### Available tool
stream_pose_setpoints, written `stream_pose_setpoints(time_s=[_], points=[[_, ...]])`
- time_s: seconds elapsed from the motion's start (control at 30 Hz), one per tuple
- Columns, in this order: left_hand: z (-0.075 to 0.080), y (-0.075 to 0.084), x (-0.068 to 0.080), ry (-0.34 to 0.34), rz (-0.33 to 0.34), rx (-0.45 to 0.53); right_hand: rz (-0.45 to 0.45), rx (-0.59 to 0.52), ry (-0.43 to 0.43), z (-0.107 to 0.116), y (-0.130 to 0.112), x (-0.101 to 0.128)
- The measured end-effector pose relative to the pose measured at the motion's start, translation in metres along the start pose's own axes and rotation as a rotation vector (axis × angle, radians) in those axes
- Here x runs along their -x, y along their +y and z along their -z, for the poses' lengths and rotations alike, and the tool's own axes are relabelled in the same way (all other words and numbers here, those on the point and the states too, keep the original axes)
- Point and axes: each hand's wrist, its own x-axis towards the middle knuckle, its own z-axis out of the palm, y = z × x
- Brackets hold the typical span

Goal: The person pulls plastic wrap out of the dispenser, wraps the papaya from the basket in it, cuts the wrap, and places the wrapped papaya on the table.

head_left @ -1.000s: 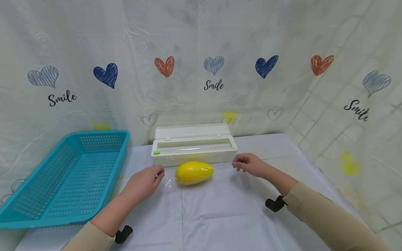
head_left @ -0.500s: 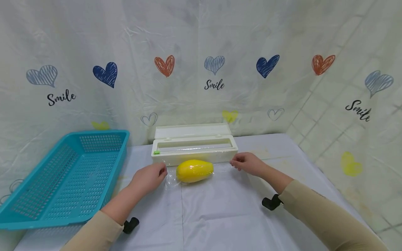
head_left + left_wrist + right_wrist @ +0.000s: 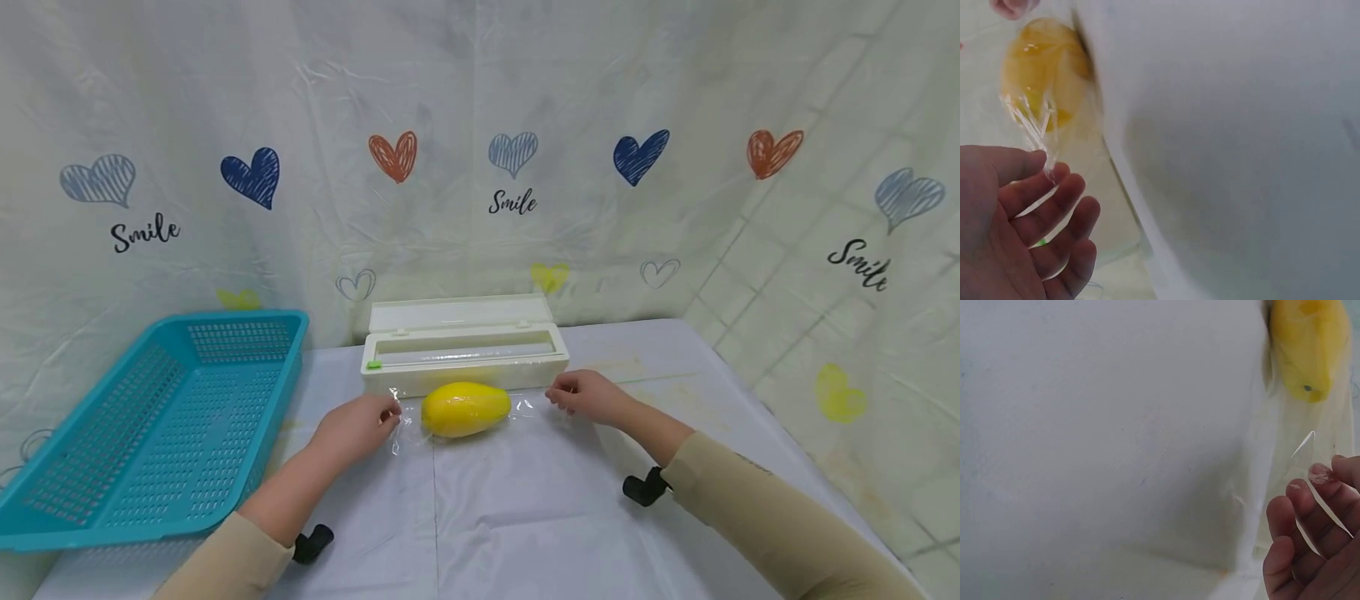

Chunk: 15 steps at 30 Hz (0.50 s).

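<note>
A long yellow fruit (image 3: pixel 466 409), papaya-shaped, lies on the white cloth wrapped in clear cling film (image 3: pixel 406 423). To its left, my left hand (image 3: pixel 358 427) pinches one end of the film between thumb and index finger. In the left wrist view the film (image 3: pixel 1040 128) runs in gathered creases from the fruit to those fingertips. On the other side my right hand (image 3: pixel 592 395) pinches the opposite film end, with thumb and index finger together in the right wrist view. Right behind the fruit stands a white cling film dispenser (image 3: pixel 465 379), its lid (image 3: pixel 459 315) raised, a film roll inside.
A blue plastic basket (image 3: pixel 258 467) with perforated walls stands at the left of the table. Behind the table hangs a whitish curtain (image 3: pixel 450 242) printed with hearts and the word Smile. The white tablecloth (image 3: pixel 495 525) has a crease in front of the fruit.
Both hands have come slightly inward toward the fruit. The film on the left looks more gathered, and film now shows crinkled on the right. The fruit has barely shifted.
</note>
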Motion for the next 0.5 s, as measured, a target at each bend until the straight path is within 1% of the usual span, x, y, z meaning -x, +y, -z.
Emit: stream_pose_setpoints(time_s=[0.07, 0.17, 0.27, 0.37, 0.43, 0.5], points=[[0.002, 0.003, 0.006, 0.036, 0.009, -0.005, 0.010, -0.004, 0.009, 0.001, 0.000, 0.002], [0.007, 0.010, 0.017, 0.117, 0.017, -0.010, 0.011, -0.021, 0.014, 0.003, 0.001, 0.004], [0.011, 0.019, 0.026, 0.219, 0.002, -0.035, 0.008, -0.042, 0.018, 0.005, 0.002, 0.005], [0.015, 0.027, 0.031, 0.316, -0.013, -0.088, -0.014, -0.051, 0.039, 0.007, 0.002, 0.006], [0.016, 0.032, 0.033, 0.372, -0.043, -0.118, -0.024, -0.047, 0.064, 0.007, 0.001, 0.008], [0.014, 0.036, 0.035, 0.398, -0.117, -0.147, -0.023, -0.021, 0.103, 0.006, -0.004, 0.011]])
